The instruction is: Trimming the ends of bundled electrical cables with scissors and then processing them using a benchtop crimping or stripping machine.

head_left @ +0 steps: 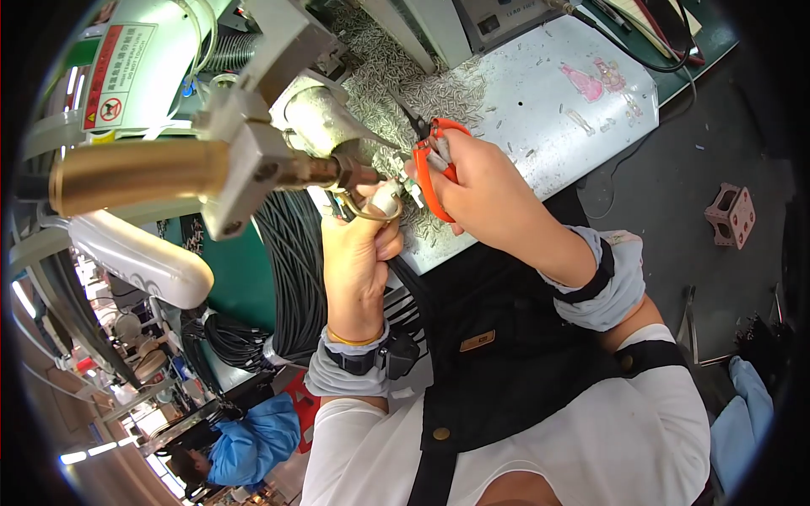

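My right hand is wrapped round a pair of cutters with orange handles, its dark blades pointing up and away over the metal bits. Close to its left, my left hand is closed with thumb and fingers pinched together under the machine's metal nozzle. A black cable comes out below that fist, and its end is hidden among fingers and machine parts. A whitish covering shows at the left thumb tip. Small silver metal pieces lie heaped behind both hands.
A brass cylinder on a metal bracket juts in from the left, above a white rounded housing. Black cables hang in a thick bundle left of my left arm. A pink stool stands at right; a person in blue sits lower left.
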The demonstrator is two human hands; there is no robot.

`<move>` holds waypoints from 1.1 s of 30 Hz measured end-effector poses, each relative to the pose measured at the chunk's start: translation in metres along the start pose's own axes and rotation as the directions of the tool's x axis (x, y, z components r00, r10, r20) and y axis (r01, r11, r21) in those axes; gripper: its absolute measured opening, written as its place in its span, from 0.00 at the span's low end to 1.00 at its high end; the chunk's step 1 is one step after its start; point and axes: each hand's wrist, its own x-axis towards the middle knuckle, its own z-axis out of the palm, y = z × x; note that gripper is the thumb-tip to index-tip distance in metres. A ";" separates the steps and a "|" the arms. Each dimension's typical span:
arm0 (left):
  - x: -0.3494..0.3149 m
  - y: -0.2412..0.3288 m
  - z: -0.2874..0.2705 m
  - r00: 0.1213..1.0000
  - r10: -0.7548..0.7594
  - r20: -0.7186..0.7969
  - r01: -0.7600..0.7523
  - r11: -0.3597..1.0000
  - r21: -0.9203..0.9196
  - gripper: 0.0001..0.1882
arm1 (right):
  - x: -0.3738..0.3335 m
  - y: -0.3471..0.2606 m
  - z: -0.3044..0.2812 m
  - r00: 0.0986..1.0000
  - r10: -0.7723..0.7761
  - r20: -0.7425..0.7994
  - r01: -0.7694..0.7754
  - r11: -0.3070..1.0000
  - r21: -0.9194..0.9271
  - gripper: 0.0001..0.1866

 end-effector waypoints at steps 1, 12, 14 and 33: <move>-0.002 0.001 0.000 1.000 0.001 0.002 -0.001 1.000 -0.002 0.08 | -0.001 0.000 0.000 1.000 0.007 0.002 -0.007 1.000 0.015 0.11; -0.047 -0.006 0.001 0.981 -0.078 0.178 0.120 0.964 -0.239 0.12 | -0.034 -0.013 -0.007 0.971 0.155 0.180 -0.215 0.895 0.391 0.09; -0.053 -0.012 0.002 0.985 -0.049 0.166 0.085 0.972 -0.217 0.13 | -0.040 -0.015 -0.006 0.956 0.162 0.244 -0.262 0.847 0.463 0.09; -0.062 -0.019 0.003 0.983 0.065 0.170 -0.053 0.996 -0.071 0.11 | -0.066 -0.013 0.004 0.990 0.074 0.116 -0.127 0.819 0.559 0.07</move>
